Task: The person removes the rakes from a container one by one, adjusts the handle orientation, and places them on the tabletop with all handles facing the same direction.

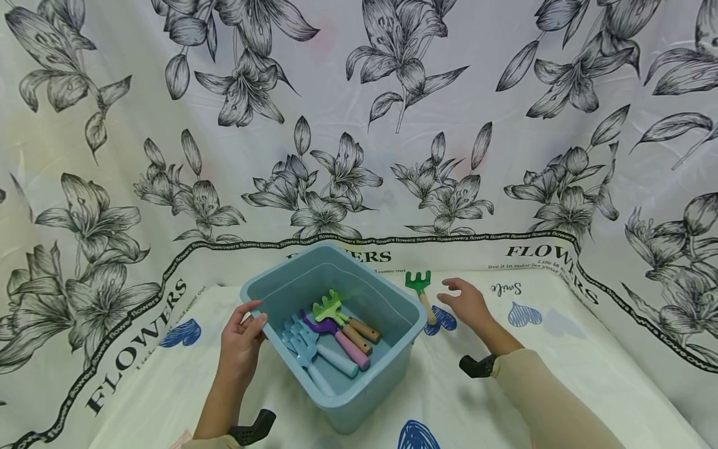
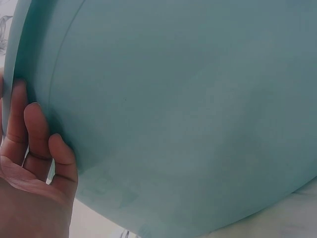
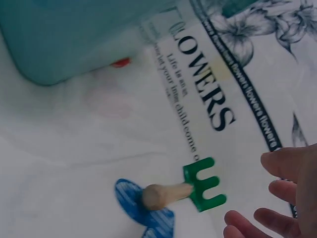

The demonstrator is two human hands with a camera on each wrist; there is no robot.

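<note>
My left hand [image 1: 242,340] grips the left rim of a blue-grey plastic bin [image 1: 364,396], with fingers bent at the edge. In the left wrist view the bin's wall [image 2: 173,109] fills most of the picture beside those fingers. Inside the bin lie several small toy garden rakes: light blue ones [image 1: 303,343], a purple one with a pink handle [image 1: 352,350] and lime green [image 1: 328,308] with wooden handles. To the right of the bin, a green hand rake [image 3: 200,186] with a wooden handle lies on the cloth. My right hand [image 1: 467,302] is just right of it, fingers spread and holding nothing.
A white cloth [image 1: 493,405] printed with blue hearts covers the table. Behind it hangs a flower-patterned curtain [image 1: 387,187] with a black lettered band. A small red bit [image 3: 121,63] shows at the bin's lower edge in the right wrist view.
</note>
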